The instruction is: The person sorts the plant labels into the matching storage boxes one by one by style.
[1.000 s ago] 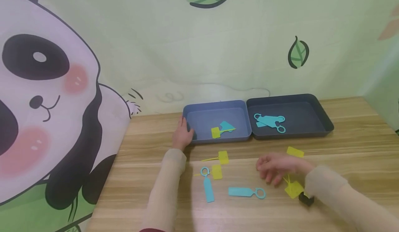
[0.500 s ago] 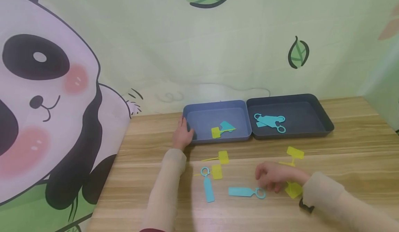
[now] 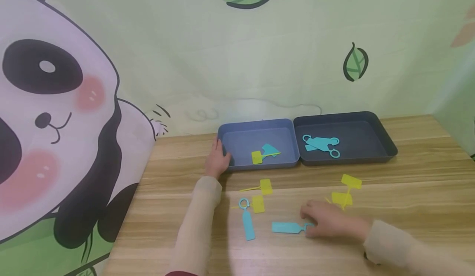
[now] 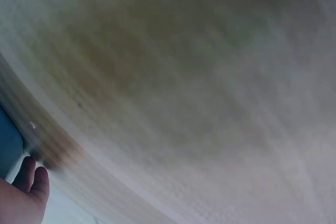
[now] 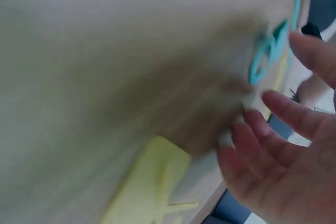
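My left hand (image 3: 217,160) rests against the left end of a blue tray (image 3: 256,123), fingers fairly straight along its outer wall. Its fingers (image 4: 41,184) also appear in the left wrist view, low in the corner. My right hand (image 3: 328,220) is over the ring end of a turquoise loop tag (image 3: 285,227) lying on the table. In the right wrist view its thumb and fingers are spread beside the turquoise ring (image 5: 257,64), with a gap visible. Left of that tag lie another turquoise loop tag (image 3: 248,225) and two yellow tags, one (image 3: 266,187) nearer the tray.
A dark tray (image 3: 356,138) holding several turquoise tags (image 3: 322,144) adjoins the blue one, which contains a yellow tag (image 3: 257,157) and a turquoise piece (image 3: 271,149). Yellow tags (image 3: 351,181) lie beyond my right hand. A dark object (image 3: 367,259) shows under the right sleeve.
My right hand has moved down towards the turquoise tag's ring, covering part of it and uncovering yellow tags behind. My left hand and both trays have stayed in place.
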`<state>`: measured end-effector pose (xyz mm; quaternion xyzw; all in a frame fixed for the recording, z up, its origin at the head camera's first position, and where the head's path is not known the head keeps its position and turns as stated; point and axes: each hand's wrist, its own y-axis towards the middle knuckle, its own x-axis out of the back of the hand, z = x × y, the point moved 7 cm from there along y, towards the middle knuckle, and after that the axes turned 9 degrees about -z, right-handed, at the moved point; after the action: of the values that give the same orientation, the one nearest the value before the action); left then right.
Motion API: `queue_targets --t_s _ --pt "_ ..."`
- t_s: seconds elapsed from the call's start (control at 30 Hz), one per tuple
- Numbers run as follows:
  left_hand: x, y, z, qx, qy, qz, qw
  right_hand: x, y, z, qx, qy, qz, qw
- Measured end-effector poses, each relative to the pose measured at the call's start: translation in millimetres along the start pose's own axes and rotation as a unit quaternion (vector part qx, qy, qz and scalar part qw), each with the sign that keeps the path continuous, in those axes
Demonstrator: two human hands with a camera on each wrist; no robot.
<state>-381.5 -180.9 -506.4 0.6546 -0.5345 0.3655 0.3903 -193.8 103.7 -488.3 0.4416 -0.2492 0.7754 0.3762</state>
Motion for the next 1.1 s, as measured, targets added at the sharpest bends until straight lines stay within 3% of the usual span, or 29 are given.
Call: queue_targets --t_s 0.17,0.33,0.7,1.1 --pt "0.9 -0.4 -1.1 0.003 -0.004 0.002 1.0000 -1 -8.6 6 0.048 -0.066 -0.053 0.9952" --pt "1.1 -0.1 -1.2 0.000 -0.001 0.005 1.0000 -6 -15.0 5 0.071 -0.090 -0.058 0.9917" --pt "-1.5 -0.4 0.3 0.002 0.000 0.008 1.0000 -6 -21.0 10 0.093 -0.078 -0.085 0.9890" --pt "-0.6 -0.4 -0.4 0.002 0.002 0.008 1.0000 -6 -20.9 8 0.092 -0.070 -0.102 0.9881"
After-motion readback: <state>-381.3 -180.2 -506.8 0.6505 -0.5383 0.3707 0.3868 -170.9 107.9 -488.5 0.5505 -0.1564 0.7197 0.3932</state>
